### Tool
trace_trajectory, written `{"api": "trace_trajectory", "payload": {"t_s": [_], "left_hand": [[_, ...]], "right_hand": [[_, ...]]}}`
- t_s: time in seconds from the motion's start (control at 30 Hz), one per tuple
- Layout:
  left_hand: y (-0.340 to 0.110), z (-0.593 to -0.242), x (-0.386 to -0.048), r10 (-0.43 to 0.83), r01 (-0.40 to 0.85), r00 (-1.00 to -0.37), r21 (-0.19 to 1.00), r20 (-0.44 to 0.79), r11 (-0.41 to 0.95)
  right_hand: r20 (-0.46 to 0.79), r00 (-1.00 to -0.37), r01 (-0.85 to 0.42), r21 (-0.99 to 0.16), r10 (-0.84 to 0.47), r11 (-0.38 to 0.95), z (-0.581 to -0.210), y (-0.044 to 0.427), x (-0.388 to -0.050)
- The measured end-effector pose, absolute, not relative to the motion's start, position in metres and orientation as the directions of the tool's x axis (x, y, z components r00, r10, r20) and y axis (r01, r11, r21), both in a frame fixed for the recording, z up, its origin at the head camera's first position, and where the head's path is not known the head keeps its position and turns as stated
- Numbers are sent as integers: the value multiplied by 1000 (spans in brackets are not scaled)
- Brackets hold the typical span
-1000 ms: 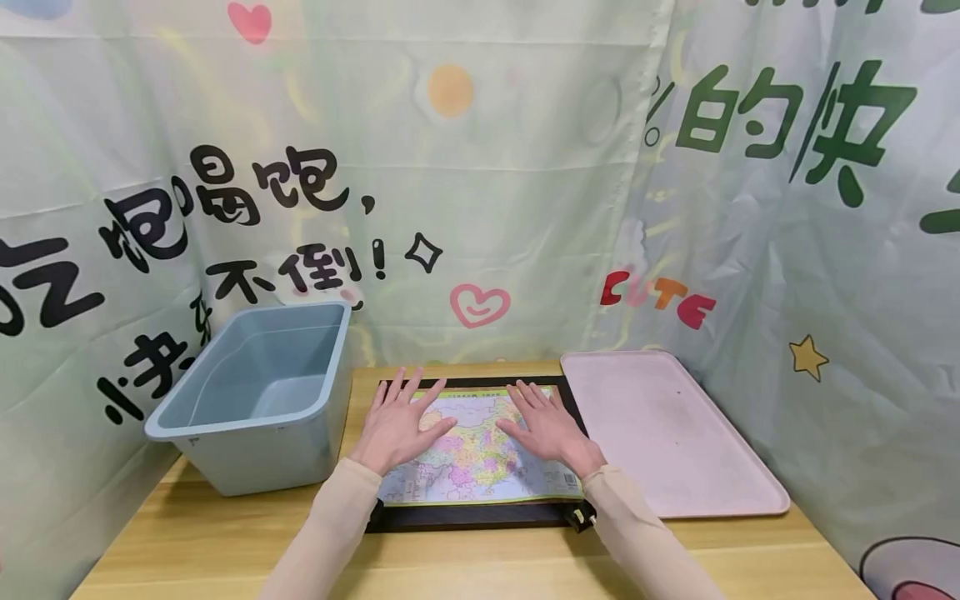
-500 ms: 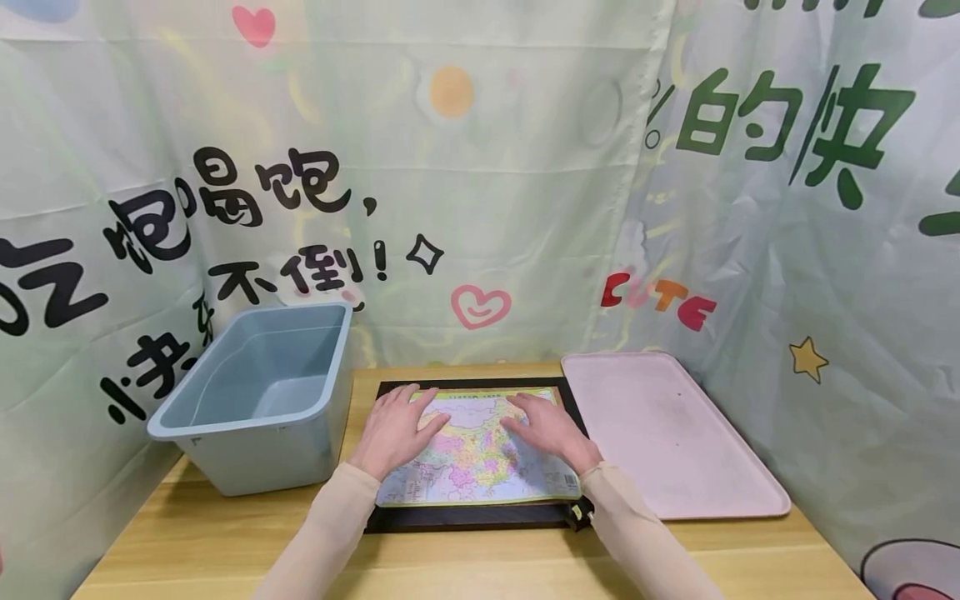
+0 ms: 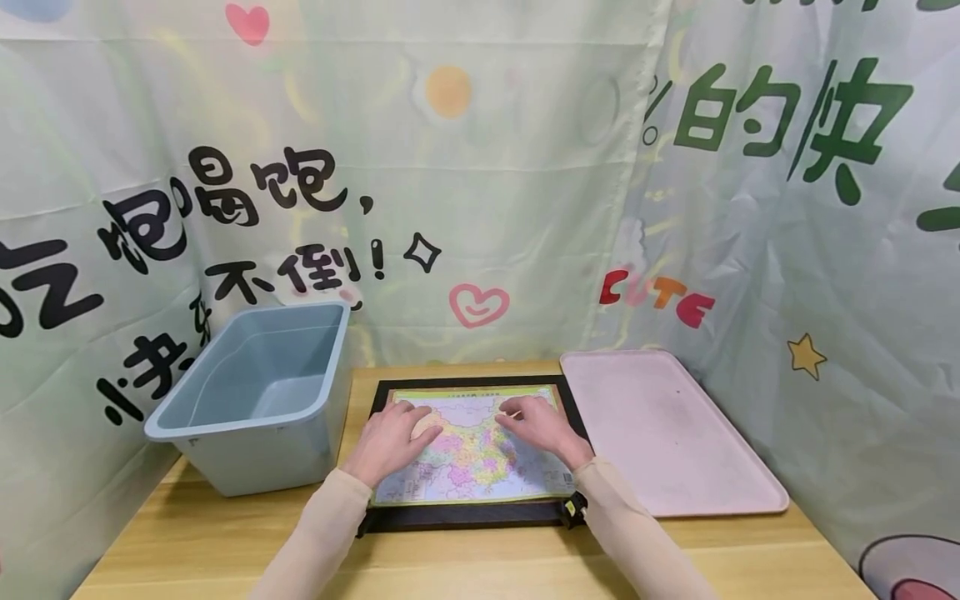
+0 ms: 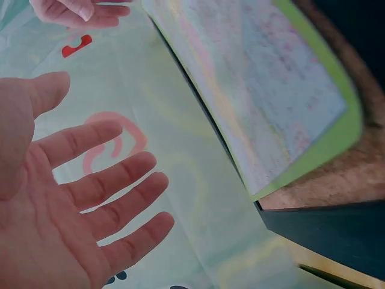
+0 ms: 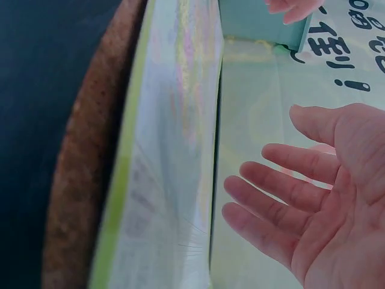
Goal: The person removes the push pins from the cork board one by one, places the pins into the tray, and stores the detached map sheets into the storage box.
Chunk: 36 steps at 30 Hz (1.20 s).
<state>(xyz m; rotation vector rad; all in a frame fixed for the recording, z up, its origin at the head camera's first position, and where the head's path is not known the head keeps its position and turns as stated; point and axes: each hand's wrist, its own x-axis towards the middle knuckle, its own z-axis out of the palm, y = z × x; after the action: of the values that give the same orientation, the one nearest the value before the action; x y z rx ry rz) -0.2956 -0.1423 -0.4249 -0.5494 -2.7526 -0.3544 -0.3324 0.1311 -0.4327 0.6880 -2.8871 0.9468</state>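
A colourful printed map [image 3: 468, 467] with a yellow-green border lies inside a black frame [image 3: 465, 517]. Brown cork [image 4: 319, 191] shows along the map's edge in both wrist views. Over the map's left part is my left hand [image 3: 392, 440], its fingers spread and gently bent. My right hand [image 3: 542, 425] is over the right part, fingers loosely bent and thumb apart. Both palms face the map in the wrist views, with a gap between fingers and paper. Neither hand holds anything.
On the left of the wooden table [image 3: 450, 571] stands a blue-grey plastic bin [image 3: 258, 458]. A pale pink tray [image 3: 675, 437] lies to the right, close against the frame. Printed fabric [image 3: 510, 208] hangs behind and at both sides.
My fingers have gone from straight and spread to gently bent. Both hands have drawn back slightly toward me, uncovering the frame's top left corner. The map stays in place.
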Motion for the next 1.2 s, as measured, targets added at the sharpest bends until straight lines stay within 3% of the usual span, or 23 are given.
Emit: {"api": "trace_trajectory", "payload": {"t_s": [0.43,0.67,1.2], "left_hand": [[-155,-438,-286,417,459,-884,221,212,861],[-160,-442,-281,450,459,-888,249,96,853],[-170,-453,-268,503,480,-863,242,-41,843]], "right_hand": [[103,-901,-383,-645,-421,661,-439,130,-347],[18,-904,-313,-707,-426,634,-437,131,-354],[-67,-905,-149,-875,-420,461,-438,124,-384]]}}
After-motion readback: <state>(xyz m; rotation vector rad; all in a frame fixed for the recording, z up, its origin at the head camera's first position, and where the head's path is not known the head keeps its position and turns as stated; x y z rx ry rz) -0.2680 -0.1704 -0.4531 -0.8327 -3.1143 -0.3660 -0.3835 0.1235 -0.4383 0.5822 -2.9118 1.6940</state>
